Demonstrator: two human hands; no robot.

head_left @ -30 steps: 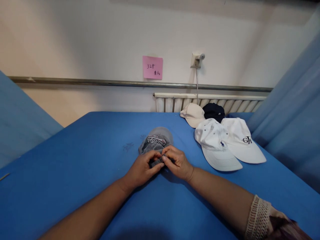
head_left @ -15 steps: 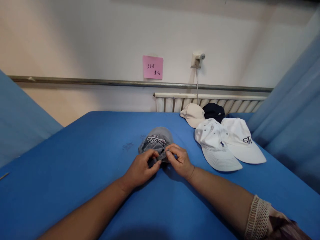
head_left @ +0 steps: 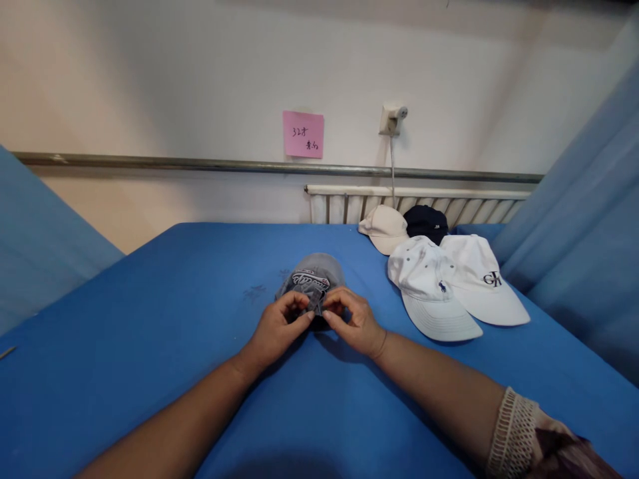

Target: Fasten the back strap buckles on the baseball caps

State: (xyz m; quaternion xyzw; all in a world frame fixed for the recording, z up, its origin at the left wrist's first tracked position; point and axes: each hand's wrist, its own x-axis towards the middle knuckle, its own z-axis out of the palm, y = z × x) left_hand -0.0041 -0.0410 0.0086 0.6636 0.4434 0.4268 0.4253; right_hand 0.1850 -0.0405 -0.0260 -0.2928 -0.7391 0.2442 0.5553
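Note:
A grey baseball cap [head_left: 318, 267] with raised white-edged lettering lies on the blue table, its brim pointing away from me. My left hand [head_left: 278, 327] pinches the near edge of the cap from the left, thumb and fingers closed on it. From the right, my right hand [head_left: 357, 322] grips the same edge, its thumb tip close to the left thumb. The fingers partly cover the near side of the cap, where a dark gap shows below the thumbs.
To the right lie a white cap with a polo logo [head_left: 424, 279], a white cap with black letters [head_left: 482, 273], a beige cap [head_left: 384, 226] and a dark navy cap [head_left: 426, 223]. Behind the blue table [head_left: 150, 319] stand a radiator [head_left: 349, 203] and a wall rail [head_left: 224, 165]. Blue curtains [head_left: 584, 219] flank both sides.
My hands have drawn closer together at the cap's near edge, the right one shifting slightly left. The strip stretched between them earlier is now mostly hidden by the fingers.

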